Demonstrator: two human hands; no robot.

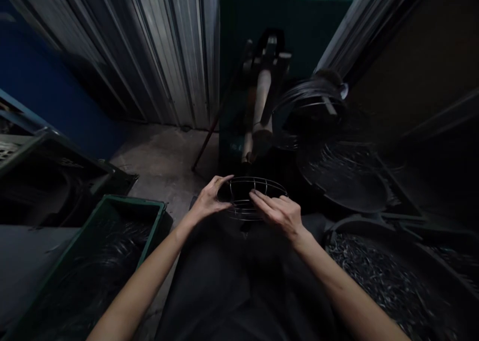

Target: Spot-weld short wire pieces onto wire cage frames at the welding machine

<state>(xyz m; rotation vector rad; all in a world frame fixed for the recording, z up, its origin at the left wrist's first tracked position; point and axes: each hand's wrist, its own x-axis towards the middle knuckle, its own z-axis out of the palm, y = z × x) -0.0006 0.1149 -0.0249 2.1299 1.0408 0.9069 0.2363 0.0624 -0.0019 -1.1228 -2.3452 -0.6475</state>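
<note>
A round wire frame of thin metal rings joined by short cross wires is held above my lap, tilted, in front of a machine. My left hand grips its left edge, with the thumb below and the fingers above. On the right side, my right hand holds the frame, with its fingertips touching the wires near the middle. Part of the frame's right edge is hidden behind that hand.
A dark green machine with metal bars stands ahead. Wire coils hang at its right. A tub of small metal pieces lies lower right. On the left are a green crate and a corrugated wall.
</note>
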